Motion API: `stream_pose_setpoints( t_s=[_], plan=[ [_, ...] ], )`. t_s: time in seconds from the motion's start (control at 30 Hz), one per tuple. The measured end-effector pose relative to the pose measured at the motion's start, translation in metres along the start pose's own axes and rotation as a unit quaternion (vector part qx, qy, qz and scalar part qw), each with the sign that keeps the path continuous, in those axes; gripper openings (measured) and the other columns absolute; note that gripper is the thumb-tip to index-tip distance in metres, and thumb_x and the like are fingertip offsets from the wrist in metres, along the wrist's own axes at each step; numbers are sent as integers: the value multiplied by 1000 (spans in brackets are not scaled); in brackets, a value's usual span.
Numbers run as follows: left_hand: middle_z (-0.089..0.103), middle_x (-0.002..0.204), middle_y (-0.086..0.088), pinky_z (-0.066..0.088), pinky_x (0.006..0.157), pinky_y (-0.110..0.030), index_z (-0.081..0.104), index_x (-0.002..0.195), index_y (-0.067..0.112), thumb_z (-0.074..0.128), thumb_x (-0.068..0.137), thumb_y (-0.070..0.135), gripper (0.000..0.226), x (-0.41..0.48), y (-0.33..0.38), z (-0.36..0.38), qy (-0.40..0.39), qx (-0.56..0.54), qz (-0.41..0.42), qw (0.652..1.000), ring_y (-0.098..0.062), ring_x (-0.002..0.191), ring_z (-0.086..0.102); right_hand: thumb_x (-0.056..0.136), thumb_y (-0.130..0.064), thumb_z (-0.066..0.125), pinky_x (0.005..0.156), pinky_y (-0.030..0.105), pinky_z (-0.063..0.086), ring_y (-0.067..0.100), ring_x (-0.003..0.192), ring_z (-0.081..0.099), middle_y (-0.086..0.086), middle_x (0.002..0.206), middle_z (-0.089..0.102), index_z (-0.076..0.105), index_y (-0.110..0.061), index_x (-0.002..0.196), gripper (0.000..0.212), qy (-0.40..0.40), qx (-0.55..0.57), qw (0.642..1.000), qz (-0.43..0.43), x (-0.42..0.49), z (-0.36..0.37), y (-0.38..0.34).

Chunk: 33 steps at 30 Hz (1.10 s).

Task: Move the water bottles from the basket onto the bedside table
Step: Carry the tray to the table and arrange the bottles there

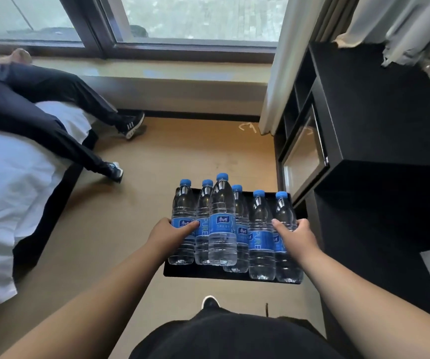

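Water bottles [222,218]: lift straight from basket [195,272], left hand [167,237], right hand [299,237] each wrapped round an end one.

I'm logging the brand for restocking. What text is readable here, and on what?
"PURE": sideways on the blue label of the fifth bottle from the left.
"PURE", partly hidden: label of the second bottle from the left.
Chinese logo on the tallest bottle: too blurred to read.

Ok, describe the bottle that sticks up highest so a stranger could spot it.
Find the black basket beside the dark cabinet. The third bottle from its left end stands in front of its neighbours, and its blue cap rises highest.
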State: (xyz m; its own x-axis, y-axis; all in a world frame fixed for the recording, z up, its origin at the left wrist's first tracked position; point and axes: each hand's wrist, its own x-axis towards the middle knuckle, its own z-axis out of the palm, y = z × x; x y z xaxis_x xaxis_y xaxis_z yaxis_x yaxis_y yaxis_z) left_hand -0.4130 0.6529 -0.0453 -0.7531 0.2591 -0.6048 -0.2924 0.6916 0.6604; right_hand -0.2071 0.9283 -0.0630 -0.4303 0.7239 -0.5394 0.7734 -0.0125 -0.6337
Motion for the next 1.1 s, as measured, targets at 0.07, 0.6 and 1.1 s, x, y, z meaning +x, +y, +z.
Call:
stream_pose_setpoints(
  t_s=[0.07, 0.6, 1.1],
  plan=[
    [76, 96, -6, 64, 78, -48, 63, 104, 13, 88, 66, 61, 66, 12, 10, -5, 2, 3, 2, 1000, -23, 83, 76, 83, -69, 68, 71, 39, 47, 26, 100, 62, 7, 118, 61, 42, -13, 135, 82, 0, 4, 1000, -2, 12, 3, -12],
    [77, 92, -4, 64, 70, -39, 65, 101, 14, 89, 66, 59, 61, 147, 130, 25, 10, -6, -6, 1000, -19, 79, 77, 87, -68, 65, 66, 36, 43, 28, 103, 60, 10, 124, 60, 40, -11, 140, 82, -9, 0, 1000, -18, 179, -29, -103],
    [78, 94, -4, 65, 74, -41, 65, 103, 17, 87, 72, 56, 54, 264, 287, 82, 19, -1, -12, 1000, -20, 80, 77, 82, -69, 67, 65, 39, 56, 21, 84, 67, 1, 99, 64, 41, -22, 118, 65, -27, 11, 999, -19, 357, -111, -199]
  ],
)
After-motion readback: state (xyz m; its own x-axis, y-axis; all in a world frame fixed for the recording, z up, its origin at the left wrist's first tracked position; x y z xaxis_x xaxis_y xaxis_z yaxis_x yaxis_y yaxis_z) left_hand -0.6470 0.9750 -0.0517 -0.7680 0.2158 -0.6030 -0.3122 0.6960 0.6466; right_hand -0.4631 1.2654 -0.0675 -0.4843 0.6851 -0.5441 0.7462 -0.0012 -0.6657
